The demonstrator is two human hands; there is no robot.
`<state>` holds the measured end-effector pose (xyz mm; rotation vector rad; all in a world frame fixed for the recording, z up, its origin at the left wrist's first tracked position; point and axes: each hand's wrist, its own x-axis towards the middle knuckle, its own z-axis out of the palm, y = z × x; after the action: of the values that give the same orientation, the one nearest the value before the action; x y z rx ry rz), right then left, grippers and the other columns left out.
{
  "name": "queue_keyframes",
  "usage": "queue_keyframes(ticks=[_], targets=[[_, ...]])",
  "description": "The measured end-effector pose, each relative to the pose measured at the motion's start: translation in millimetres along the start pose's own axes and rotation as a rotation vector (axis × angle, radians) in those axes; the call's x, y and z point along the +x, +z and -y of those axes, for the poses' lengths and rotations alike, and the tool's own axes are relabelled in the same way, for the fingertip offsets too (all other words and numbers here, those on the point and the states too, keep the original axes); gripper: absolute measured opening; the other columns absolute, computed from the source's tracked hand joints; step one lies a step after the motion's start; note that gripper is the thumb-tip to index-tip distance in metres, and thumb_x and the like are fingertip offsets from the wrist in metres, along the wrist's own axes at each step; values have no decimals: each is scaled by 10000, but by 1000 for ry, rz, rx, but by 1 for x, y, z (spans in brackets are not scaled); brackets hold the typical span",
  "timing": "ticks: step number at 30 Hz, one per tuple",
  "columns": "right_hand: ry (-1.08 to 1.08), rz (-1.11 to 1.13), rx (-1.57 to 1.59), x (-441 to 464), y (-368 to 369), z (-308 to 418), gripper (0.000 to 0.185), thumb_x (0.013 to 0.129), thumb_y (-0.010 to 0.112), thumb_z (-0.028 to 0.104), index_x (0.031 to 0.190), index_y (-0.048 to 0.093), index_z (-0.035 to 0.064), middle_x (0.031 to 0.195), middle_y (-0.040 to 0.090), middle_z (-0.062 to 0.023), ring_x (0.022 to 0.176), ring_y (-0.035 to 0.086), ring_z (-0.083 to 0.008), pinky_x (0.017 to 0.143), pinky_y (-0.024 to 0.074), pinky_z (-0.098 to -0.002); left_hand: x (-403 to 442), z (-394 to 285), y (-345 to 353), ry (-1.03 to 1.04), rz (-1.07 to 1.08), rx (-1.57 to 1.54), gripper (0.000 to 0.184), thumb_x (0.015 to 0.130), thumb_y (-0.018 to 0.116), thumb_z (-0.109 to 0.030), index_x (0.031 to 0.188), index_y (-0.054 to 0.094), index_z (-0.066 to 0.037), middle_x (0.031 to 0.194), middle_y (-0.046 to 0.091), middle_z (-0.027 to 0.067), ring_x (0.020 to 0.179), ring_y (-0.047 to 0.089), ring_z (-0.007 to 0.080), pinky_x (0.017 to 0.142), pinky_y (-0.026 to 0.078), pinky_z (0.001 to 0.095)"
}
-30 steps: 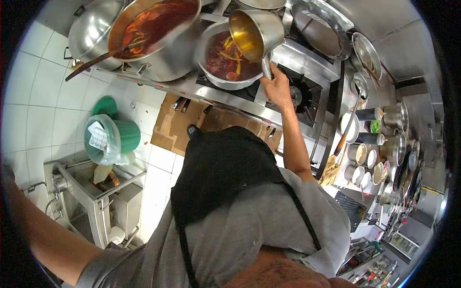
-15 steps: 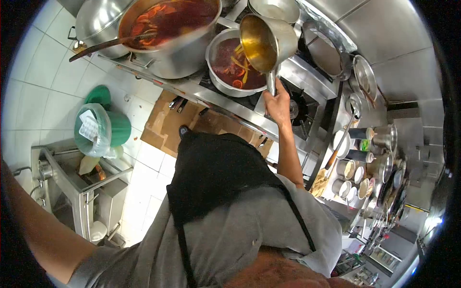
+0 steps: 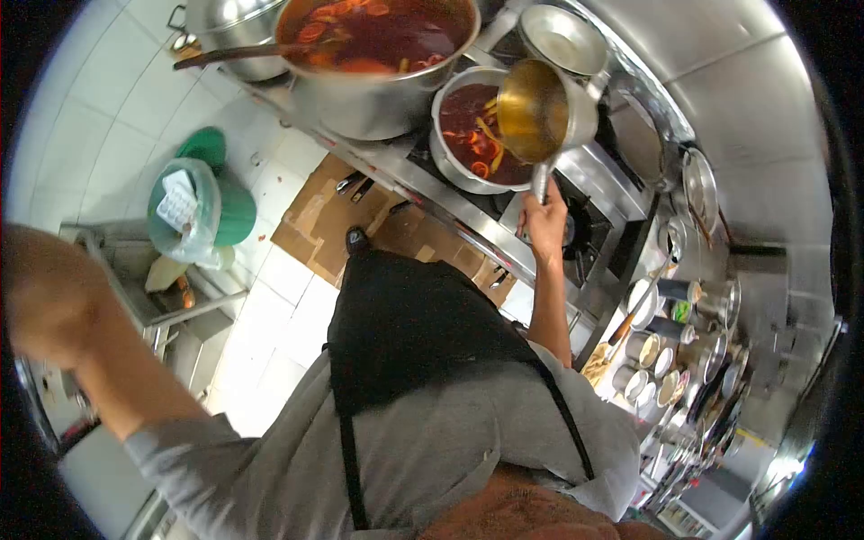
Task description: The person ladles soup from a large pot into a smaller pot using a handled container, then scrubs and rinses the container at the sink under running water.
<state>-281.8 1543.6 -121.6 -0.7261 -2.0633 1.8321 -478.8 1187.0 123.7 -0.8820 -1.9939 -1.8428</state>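
Observation:
My right hand [image 3: 544, 220] grips the handle of a metal saucepan [image 3: 579, 112], which is tilted with its golden-looking inside facing me. The saucepan hangs over the right side of a smaller pot [image 3: 441, 148] on the stove. Dark red liquid with orange slices and yellow strips fills that pot. My left hand [image 3: 45, 301] is raised at the far left edge, blurred, with its fingers not discernible. Behind stands a large stockpot [image 3: 369, 103] of similar red liquid and fruit, with a wooden spoon [image 3: 234, 56] resting across its rim.
A lidded pot [image 3: 229, 18], a shallow metal bowl [image 3: 562, 40] and a dark pan [image 3: 639, 135] surround the pots. Below left are a green bin [image 3: 236, 216] and a metal sink unit [image 3: 202, 310]. Cardboard [image 3: 310, 207] covers the floor. Containers [image 3: 643, 346] crowd the right counter.
My left arm has swung up, bringing the blurred hand into view. The whole view has shifted, while my right hand still holds the saucepan over the smaller pot.

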Motion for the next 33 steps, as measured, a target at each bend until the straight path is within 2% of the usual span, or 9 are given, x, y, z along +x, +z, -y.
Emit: queue_keyframes(ticks=[4, 7, 9, 12, 15, 18, 22, 31, 33], targets=[[121, 33, 473, -1, -11, 15, 107, 840, 545, 85, 916, 493, 30, 655, 497, -36, 453, 457, -101, 348, 381, -249, -58, -66, -36, 34, -92, -93, 372, 880, 518, -360, 696, 563, -40, 785, 604, 216, 749, 576, 323, 723, 456, 434], [238, -5, 743, 4, -33, 8, 249, 857, 585, 189, 1001, 545, -10, 628, 452, -10, 448, 407, -88, 347, 333, -226, -121, -75, -17, -68, -41, -293, 374, 884, 521, -362, 691, 558, -43, 786, 604, 217, 753, 577, 322, 725, 456, 432], [186, 260, 1047, 9, -44, -12, 297, 918, 495, 188, 1112, 492, -37, 740, 464, -21, 507, 378, -81, 392, 332, -217, -163, -45, 6, -139, 233, -406, 205, 944, 520, -161, 1003, 632, 0, 908, 624, 147, 873, 626, 243, 732, 533, 339], [-19, 579, 929, -6, -6, 26, 449, 979, 398, 166, 1400, 288, 53, 927, 438, -58, 577, 363, -97, 438, 368, -250, -206, -26, 30, -507, 354, -355, 254, 954, 528, -194, 917, 634, 33, 905, 642, 111, 783, 582, 171, 687, 468, 298], [9, 626, 775, -20, 28, 49, 269, 970, 445, 173, 1172, 411, -2, 904, 452, -79, 537, 417, -126, 409, 394, -275, -246, 10, 40, -656, 324, -476, 246, 957, 537, -197, 960, 617, 35, 884, 640, 55, 817, 580, 109, 703, 471, 257], [21, 845, 615, -34, 87, 74, 226, 949, 500, 192, 1043, 421, 2, 894, 456, -100, 490, 437, -144, 371, 396, -284, -264, 43, 22, -772, 151, -586, 251, 950, 557, -236, 951, 627, 5, 859, 625, 19, 781, 556, 88, 700, 459, 239], [137, 1114, 498, -74, 198, 105, 599, 940, 484, 182, 1407, 159, -3, 857, 428, -97, 434, 397, -138, 312, 393, -299, -277, 70, -18, -791, -189, -574, 290, 955, 542, -302, 994, 632, -29, 869, 606, -6, 788, 529, 74, 701, 453, 228], [500, 1485, 67, -200, 441, 93, 135, 889, 480, 64, 1004, 481, -7, 641, 474, -49, 383, 387, -82, 299, 358, -220, -343, 42, -167, -686, -853, -561, 527, 948, 552, -297, 1343, 411, 21, 1050, 596, 76, 924, 560, 116, 758, 488, 258], [520, 1595, 42, -232, 477, 89, 119, 878, 492, 64, 973, 496, -8, 641, 479, -44, 378, 389, -85, 298, 361, -223, -365, 27, -195, -691, -953, -712, 468, 920, 595, -256, 1251, 467, 49, 871, 648, 119, 613, 631, 165, 614, 524, 262]])
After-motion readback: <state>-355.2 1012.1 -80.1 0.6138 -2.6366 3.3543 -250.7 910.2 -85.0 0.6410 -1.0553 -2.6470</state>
